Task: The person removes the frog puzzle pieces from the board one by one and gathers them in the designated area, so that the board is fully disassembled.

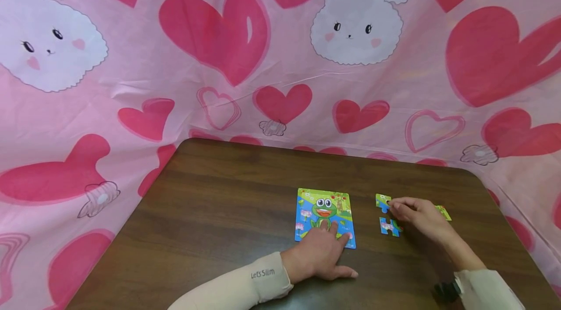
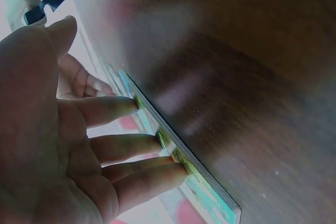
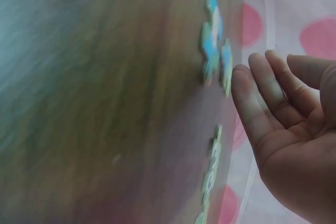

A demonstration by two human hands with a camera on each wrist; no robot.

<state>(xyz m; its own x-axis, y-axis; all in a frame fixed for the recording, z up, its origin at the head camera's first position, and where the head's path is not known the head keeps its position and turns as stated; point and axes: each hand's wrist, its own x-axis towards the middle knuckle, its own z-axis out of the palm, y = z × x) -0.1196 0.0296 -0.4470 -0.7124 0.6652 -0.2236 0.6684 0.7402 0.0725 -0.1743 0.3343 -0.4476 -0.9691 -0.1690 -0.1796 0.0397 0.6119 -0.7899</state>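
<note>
A square frog picture board (image 1: 347,217) lies on the brown table, and my left hand (image 1: 317,251) rests on its lower part with straight fingers. The left wrist view shows the fingertips (image 2: 178,172) against the board's printed face (image 2: 205,195). To the right, my right hand (image 1: 418,217) is over loose jigsaw pieces, its fingertips right at the edge of a green-and-blue piece (image 1: 382,200). Just below that lies a jigsaw piece with a pink flower (image 1: 386,226). In the right wrist view, the right fingers (image 3: 244,90) are loosely extended, nothing between them and the thumb.
Beyond my right hand is a yellow-green jigsaw piece (image 1: 443,212), partly hidden by it. The wooden table (image 1: 210,203) reaches back to a pink cloth (image 1: 298,66) with hearts and rabbits, which hangs along its back and sides.
</note>
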